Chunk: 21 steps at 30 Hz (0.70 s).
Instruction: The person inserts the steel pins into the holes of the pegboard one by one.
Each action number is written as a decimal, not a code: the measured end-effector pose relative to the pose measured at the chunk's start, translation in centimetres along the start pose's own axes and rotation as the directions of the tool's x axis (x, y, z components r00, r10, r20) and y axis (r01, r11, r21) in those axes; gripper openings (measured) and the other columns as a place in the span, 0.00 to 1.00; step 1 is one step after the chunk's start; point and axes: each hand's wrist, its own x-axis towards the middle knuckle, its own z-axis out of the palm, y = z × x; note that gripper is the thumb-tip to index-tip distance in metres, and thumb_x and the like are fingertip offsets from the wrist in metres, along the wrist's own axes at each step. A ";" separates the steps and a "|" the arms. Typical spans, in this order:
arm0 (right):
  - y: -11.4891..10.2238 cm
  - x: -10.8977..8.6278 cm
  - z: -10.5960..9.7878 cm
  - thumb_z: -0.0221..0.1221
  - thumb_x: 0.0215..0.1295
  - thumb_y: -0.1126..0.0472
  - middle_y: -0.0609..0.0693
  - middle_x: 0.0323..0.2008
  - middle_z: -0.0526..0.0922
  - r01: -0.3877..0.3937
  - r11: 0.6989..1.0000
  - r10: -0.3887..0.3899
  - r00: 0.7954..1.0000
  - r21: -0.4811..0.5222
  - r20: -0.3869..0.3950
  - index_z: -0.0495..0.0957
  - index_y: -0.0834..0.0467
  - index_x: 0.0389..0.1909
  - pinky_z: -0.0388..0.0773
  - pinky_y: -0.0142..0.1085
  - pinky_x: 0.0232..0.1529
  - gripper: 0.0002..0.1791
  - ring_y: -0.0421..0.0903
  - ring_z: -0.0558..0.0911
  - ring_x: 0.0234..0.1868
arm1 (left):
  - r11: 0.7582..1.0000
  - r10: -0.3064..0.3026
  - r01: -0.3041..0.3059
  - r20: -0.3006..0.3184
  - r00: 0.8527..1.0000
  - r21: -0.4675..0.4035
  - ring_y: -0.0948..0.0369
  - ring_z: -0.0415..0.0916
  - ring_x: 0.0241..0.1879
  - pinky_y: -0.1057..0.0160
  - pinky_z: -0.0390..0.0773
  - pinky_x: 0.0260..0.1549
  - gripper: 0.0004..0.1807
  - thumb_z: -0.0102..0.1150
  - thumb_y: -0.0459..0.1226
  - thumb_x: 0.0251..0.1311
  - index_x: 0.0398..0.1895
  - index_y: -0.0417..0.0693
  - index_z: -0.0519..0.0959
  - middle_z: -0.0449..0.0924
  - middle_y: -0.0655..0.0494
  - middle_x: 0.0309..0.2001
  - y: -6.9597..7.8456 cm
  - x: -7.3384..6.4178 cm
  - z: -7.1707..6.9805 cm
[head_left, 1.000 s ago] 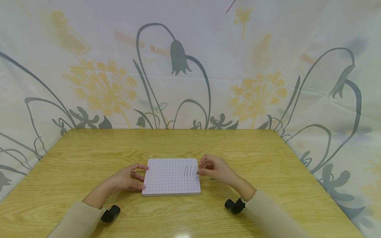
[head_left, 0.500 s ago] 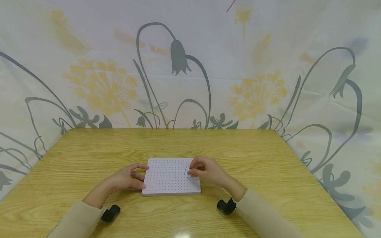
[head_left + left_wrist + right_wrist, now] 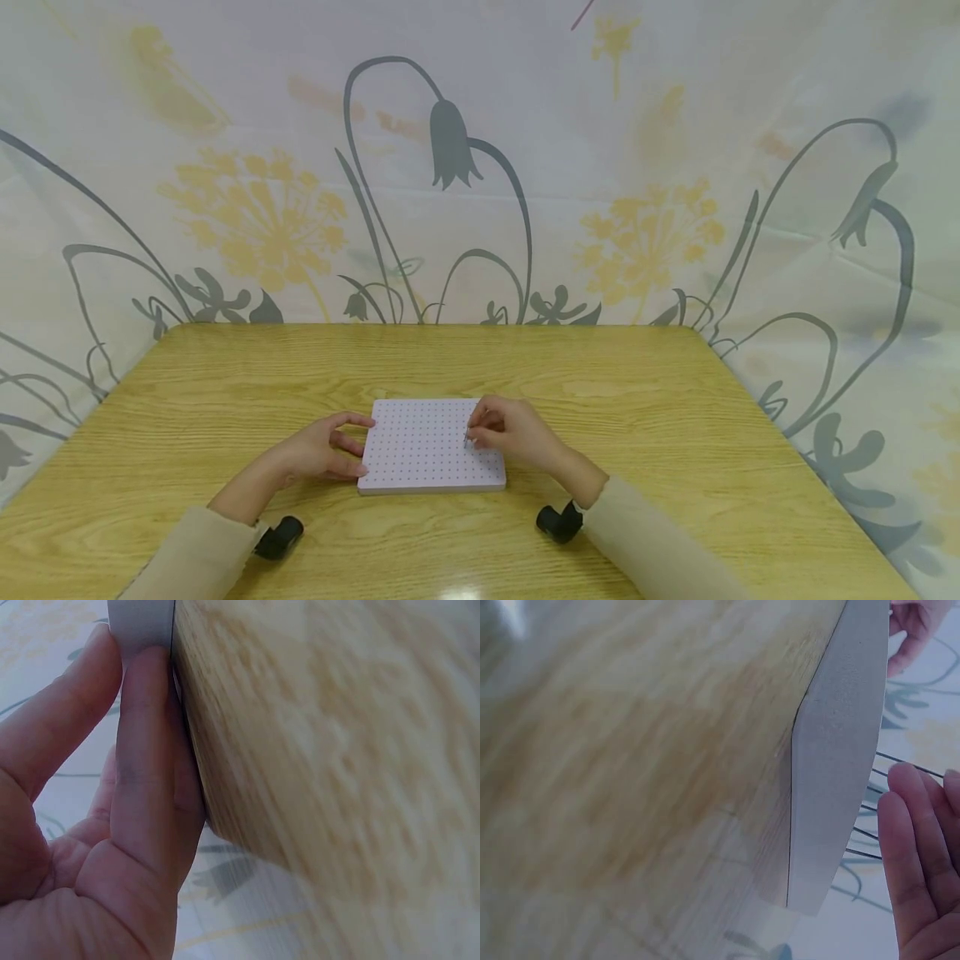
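A white board [image 3: 420, 450] with a grid of small holes lies flat on the table. My left hand [image 3: 322, 450] rests at its left side, thumb and index finger touching the edge; in the left wrist view, fairly straight fingers [image 3: 142, 750] meet the board's side [image 3: 141, 626]. Over the board's right part, my right hand [image 3: 513, 432] pinches a thin metal pin [image 3: 467, 440] between thumb and fingertips. Several thin pins [image 3: 864, 854] stick out of the board in the right wrist view, beside my right hand's fingers [image 3: 904, 847]. From the head, that hand hides most of them.
The wood-grain table [image 3: 262, 367] extends around the board on all sides. Behind it hangs a pale cloth [image 3: 480, 208] printed with flowers. Black cameras sit at the left wrist [image 3: 279, 538] and the right wrist [image 3: 559, 523].
My right hand has moved left along the row of pins, from the board's right edge to the pin at the left end. The left hand and the board have stayed still.
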 end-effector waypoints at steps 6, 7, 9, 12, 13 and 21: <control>-0.2 0.1 0.2 0.60 0.60 0.71 0.51 0.29 0.82 0.002 0.995 0.000 1.000 -0.104 0.023 0.75 0.63 0.30 0.78 0.30 0.30 0.03 0.42 0.81 0.29 | 1.000 0.005 -0.005 0.001 1.000 0.004 0.56 0.76 0.34 0.58 0.79 0.35 0.38 0.66 0.24 0.49 0.63 0.32 0.59 0.71 0.41 0.41 0.0 0.0 0.0; -0.3 0.1 0.2 0.59 0.60 0.71 0.51 0.29 0.82 0.000 0.994 0.002 1.000 -0.109 0.025 0.75 0.63 0.30 0.78 0.29 0.30 0.03 0.42 0.81 0.29 | 1.000 0.005 -0.005 0.001 1.000 0.005 0.56 0.76 0.34 0.58 0.79 0.35 0.38 0.66 0.24 0.49 0.63 0.32 0.59 0.71 0.41 0.41 0.0 0.0 0.0; -0.4 0.2 0.2 0.59 0.61 0.71 0.51 0.29 0.82 -0.006 0.994 0.009 1.000 -0.113 0.030 0.75 0.63 0.30 0.78 0.29 0.29 0.03 0.42 0.81 0.29 | 1.000 0.005 -0.005 -0.001 1.000 0.006 0.56 0.76 0.34 0.58 0.79 0.35 0.38 0.66 0.24 0.49 0.63 0.32 0.59 0.71 0.41 0.41 0.0 0.0 0.0; -0.6 0.2 0.1 0.59 0.61 0.70 0.51 0.28 0.82 -0.008 0.991 0.013 0.999 -0.131 0.036 0.75 0.63 0.30 0.78 0.29 0.28 0.03 0.40 0.81 0.28 | 1.000 0.006 -0.006 -0.003 1.000 0.010 0.56 0.76 0.34 0.58 0.79 0.35 0.38 0.66 0.24 0.49 0.63 0.32 0.59 0.71 0.41 0.41 0.0 0.0 0.0; -0.6 0.2 0.1 0.60 0.61 0.70 0.51 0.28 0.82 -0.010 0.990 0.015 0.999 -0.141 0.038 0.75 0.62 0.30 0.78 0.29 0.28 0.03 0.40 0.81 0.28 | 1.000 0.007 -0.007 -0.003 1.000 0.010 0.56 0.76 0.35 0.58 0.79 0.35 0.38 0.66 0.24 0.49 0.63 0.32 0.59 0.71 0.41 0.41 0.0 0.0 0.0; -0.5 -0.5 -0.7 0.61 0.60 0.69 0.48 0.30 0.82 0.001 0.977 0.006 0.999 -0.212 0.032 0.78 0.60 0.34 0.77 0.29 0.32 0.03 0.38 0.80 0.31 | 1.000 0.008 -0.008 0.003 1.000 0.014 0.56 0.76 0.34 0.58 0.79 0.35 0.38 0.66 0.24 0.49 0.63 0.32 0.59 0.71 0.41 0.41 0.0 0.0 0.0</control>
